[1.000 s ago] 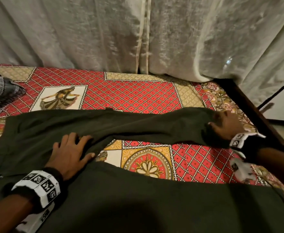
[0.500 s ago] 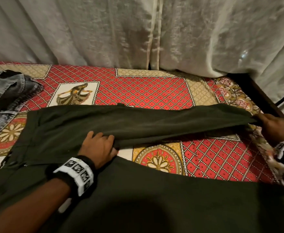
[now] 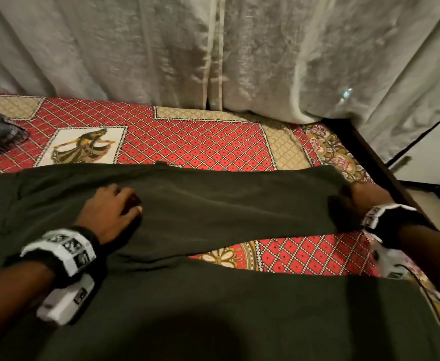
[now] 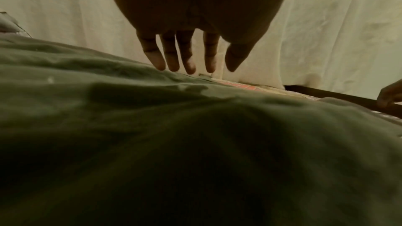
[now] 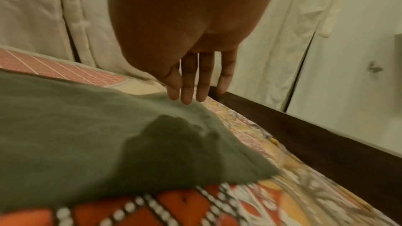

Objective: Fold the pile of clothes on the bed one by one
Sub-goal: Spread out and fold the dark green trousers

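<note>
Lying flat with straight fingers, both hands, left hand (image 3: 112, 212) and right hand (image 3: 364, 195), press soft dark-green trousers (image 3: 226, 204).

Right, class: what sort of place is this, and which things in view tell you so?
Most likely a bedroom: a patterned bedsheet over a dark wooden bed frame, pale curtains behind, and dark green trousers spread out for folding.

Dark green trousers (image 3: 213, 204) spread flat across bed, legs splayed apart.
</note>
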